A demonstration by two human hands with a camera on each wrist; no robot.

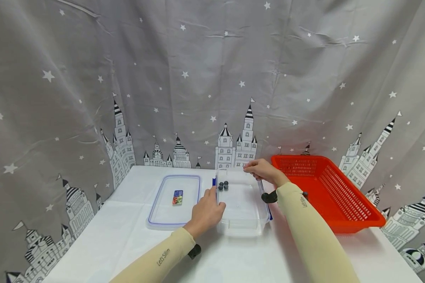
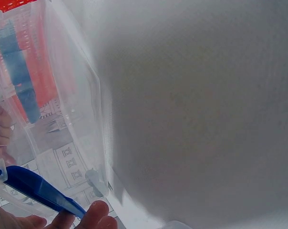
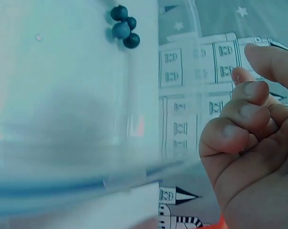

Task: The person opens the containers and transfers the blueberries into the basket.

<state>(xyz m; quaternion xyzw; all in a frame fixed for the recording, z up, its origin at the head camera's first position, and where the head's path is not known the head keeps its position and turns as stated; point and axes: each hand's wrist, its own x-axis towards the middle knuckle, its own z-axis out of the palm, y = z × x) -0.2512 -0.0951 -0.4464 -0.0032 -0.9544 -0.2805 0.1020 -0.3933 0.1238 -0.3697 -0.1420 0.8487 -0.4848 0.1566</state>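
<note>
A red basket [image 1: 357,225] stands on a white, apparently cloth-covered table [image 1: 120,228]; behind hangs a grey castle-print curtain [image 1: 198,78].

Clear smooth plastic container [image 1: 241,206], glossy plastic basket [image 1: 324,192], creased cloth curtain [image 1: 198,55], matt white tabletop [image 1: 117,220]

Head view: from the person's head, faces forward and down, farthest back; gets worktop [image 1: 124,228] and curtain [image 1: 198,67]. Left wrist: close beside clear box [image 1: 239,206], turned sideways, left hand [image 1: 207,209] at bottom edge. Right wrist: close, looks into box, right hand [image 1: 265,172] at right. Head and right wrist share dark balls [image 1: 226,187].
</note>
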